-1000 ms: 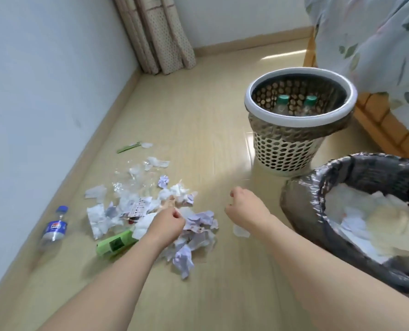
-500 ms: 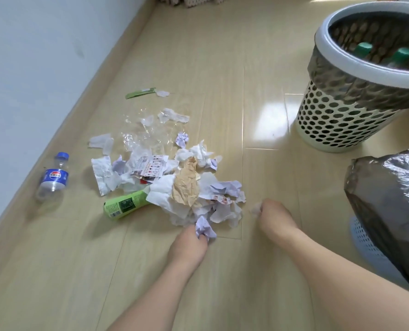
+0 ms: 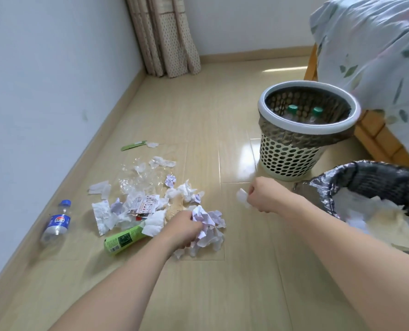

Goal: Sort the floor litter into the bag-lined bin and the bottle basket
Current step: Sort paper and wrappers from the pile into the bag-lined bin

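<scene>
A heap of crumpled paper and tissue (image 3: 151, 206) lies on the wooden floor at left centre. My left hand (image 3: 183, 229) grips a crumpled white-and-lilac paper ball (image 3: 202, 217) at the heap's right edge. My right hand (image 3: 263, 197) is raised over the floor and pinches a small white paper scrap (image 3: 242, 198), left of the bag-lined bin (image 3: 327, 187), which holds paper. The perforated bottle basket (image 3: 291, 161) stands behind, with two green-capped bottles inside. A green bottle (image 3: 123, 240) lies under the heap's near edge; a blue-capped bottle (image 3: 56, 222) lies by the wall.
The white wall (image 3: 43, 91) and skirting run along the left. A green wrapper strip (image 3: 134, 145) and clear plastic film (image 3: 141, 175) lie beyond the heap. A curtain (image 3: 167, 37) hangs in the far corner. A wooden bed frame (image 3: 377, 137) with floral bedding stands at right.
The view has lifted, and both bins show again. My left hand moved forward from the heap's near edge and closed on a paper ball. My right hand rose off the floor holding a scrap.
</scene>
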Motion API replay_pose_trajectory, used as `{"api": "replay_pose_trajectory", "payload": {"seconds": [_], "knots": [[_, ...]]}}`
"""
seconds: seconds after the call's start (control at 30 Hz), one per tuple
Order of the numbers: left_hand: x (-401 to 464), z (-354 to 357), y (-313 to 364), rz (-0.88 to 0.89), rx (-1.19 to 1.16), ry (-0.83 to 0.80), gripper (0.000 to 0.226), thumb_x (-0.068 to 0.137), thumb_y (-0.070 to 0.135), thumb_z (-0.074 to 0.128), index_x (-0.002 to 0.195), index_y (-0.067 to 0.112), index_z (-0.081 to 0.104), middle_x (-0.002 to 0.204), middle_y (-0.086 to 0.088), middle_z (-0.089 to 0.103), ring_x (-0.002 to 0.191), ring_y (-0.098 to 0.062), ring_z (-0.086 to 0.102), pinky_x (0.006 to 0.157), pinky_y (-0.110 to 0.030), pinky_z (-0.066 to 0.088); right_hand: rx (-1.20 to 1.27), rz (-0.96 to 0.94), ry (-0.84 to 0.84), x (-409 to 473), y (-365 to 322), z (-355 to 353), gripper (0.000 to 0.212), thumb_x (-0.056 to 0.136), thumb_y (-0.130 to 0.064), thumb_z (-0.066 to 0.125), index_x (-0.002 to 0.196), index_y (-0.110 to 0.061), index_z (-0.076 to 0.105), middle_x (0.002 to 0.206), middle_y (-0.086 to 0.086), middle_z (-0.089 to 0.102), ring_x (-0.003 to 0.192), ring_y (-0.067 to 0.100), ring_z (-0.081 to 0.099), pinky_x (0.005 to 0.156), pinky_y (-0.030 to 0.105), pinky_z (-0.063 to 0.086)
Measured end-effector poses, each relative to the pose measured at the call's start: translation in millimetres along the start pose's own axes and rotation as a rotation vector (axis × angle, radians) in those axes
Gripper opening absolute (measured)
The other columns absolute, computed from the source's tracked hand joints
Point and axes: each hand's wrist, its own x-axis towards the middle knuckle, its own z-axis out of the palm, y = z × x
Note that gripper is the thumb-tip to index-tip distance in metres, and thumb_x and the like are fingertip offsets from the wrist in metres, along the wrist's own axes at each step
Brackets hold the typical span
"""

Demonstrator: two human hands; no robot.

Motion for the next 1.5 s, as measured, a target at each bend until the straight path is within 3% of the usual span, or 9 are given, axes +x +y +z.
{"api": "replay_pose_trajectory", "payload": {"seconds": [0.27, 0.37, 0.57, 0.7, 0.83, 1.1, 1.2, 1.3, 1.5], "knots": [[-21, 52, 161, 0.332, 0.061, -0.041, 0.015, 0.081, 0.012, 0.042, 0.073, 0.017, 0.054, 0.06, -0.003, 0.048, 0.045, -0.015, 0.036, 0.044, -0.018, 0.029, 0.175, 0.187, 0.305, -59, 93, -94, 0.02, 0.088, -0.018, 0.046, 0.079, -0.005, 0.057, 0.074, 0.008, 0.057, 0.069, 0.025, 0.055, 0.062, 0.026, 0.045], [-23, 99, 201, 0.428, 0.08, -0.082, 0.009, 0.08, 0.011, 0.045, 0.077, 0.014, 0.053, 0.062, -0.002, 0.048, 0.046, -0.014, 0.037, 0.043, -0.018, 0.03, 0.188, 0.305, 0.386, -77, 144, -105, 0.02, 0.093, -0.019, 0.048, 0.098, -0.005, 0.062, 0.09, 0.01, 0.064, 0.081, 0.027, 0.058, 0.067, 0.027, 0.042], [-28, 180, 223, 0.366, 0.164, -0.203, 0.021, 0.084, 0.017, 0.051, 0.102, 0.021, 0.043, 0.094, -0.005, 0.056, 0.073, -0.026, 0.059, 0.06, -0.031, 0.047, 0.139, 0.466, 0.335, -97, 204, -94, 0.019, 0.093, -0.012, 0.049, 0.102, -0.004, 0.063, 0.107, 0.012, 0.066, 0.098, 0.029, 0.062, 0.073, 0.026, 0.044], [-17, 174, 226, 0.419, 0.139, -0.094, 0.032, 0.083, 0.013, 0.047, 0.114, 0.017, 0.053, 0.108, -0.005, 0.06, 0.092, -0.026, 0.063, 0.072, -0.032, 0.052, 0.225, 0.39, 0.423, -88, 196, -97, 0.011, 0.082, -0.004, 0.047, 0.083, -0.009, 0.057, 0.087, 0.01, 0.06, 0.081, 0.029, 0.059, 0.067, 0.028, 0.044], [3, 120, 187, 0.313, 0.104, 0.054, 0.021, 0.082, 0.011, 0.044, 0.096, 0.02, 0.057, 0.092, -0.004, 0.062, 0.078, -0.023, 0.059, 0.058, -0.025, 0.041, 0.276, 0.11, 0.525, -54, 140, -79, 0.023, 0.085, -0.01, 0.045, 0.101, -0.007, 0.062, 0.103, 0.011, 0.062, 0.096, 0.03, 0.058, 0.083, 0.037, 0.05], [2, 10, 38, 0.038, 0.334, 0.177, 0.023, 0.083, 0.008, 0.044, 0.091, 0.017, 0.064, 0.082, 0.001, 0.063, 0.07, -0.016, 0.057, 0.059, -0.025, 0.044, 0.118, -0.105, -0.004, 10, 32, 36, 0.02, 0.08, -0.009, 0.044, 0.088, -0.006, 0.062, 0.093, 0.01, 0.064, 0.082, 0.028, 0.058, 0.065, 0.028, 0.047], [1, 1, -10, -0.049, 0.427, 0.144, 0.022, 0.081, 0.011, 0.047, 0.088, 0.02, 0.065, 0.087, 0.003, 0.065, 0.078, -0.014, 0.058, 0.064, -0.025, 0.046, 0.104, -0.079, -0.141, 22, 21, 75, 0.019, 0.086, -0.008, 0.041, 0.067, -0.014, 0.041, 0.07, 0.001, 0.047, 0.068, 0.024, 0.045, 0.047, 0.024, 0.03], [5, 10, -38, -0.068, 0.488, 0.092, 0.019, 0.084, 0.016, 0.049, 0.094, 0.021, 0.064, 0.089, 0.004, 0.064, 0.082, -0.016, 0.06, 0.068, -0.026, 0.047, 0.166, -0.074, -0.225, 28, 20, 98, 0.032, 0.094, -0.012, 0.041, 0.064, -0.019, 0.033, 0.066, -0.005, 0.04, 0.066, 0.019, 0.045, 0.047, 0.019, 0.027], [41, 57, -62, 0.107, 0.584, 0.052, 0.03, 0.093, 0.03, 0.046, 0.117, 0.029, 0.064, 0.133, 0.005, 0.046, 0.116, -0.018, 0.053, 0.094, -0.031, 0.045, 0.298, 0.091, -0.253, 54, 31, 143, 0.023, 0.092, -0.016, 0.047, 0.068, -0.015, 0.045, 0.07, -0.001, 0.049, 0.06, 0.012, 0.045, 0.051, 0.023, 0.033]]}}
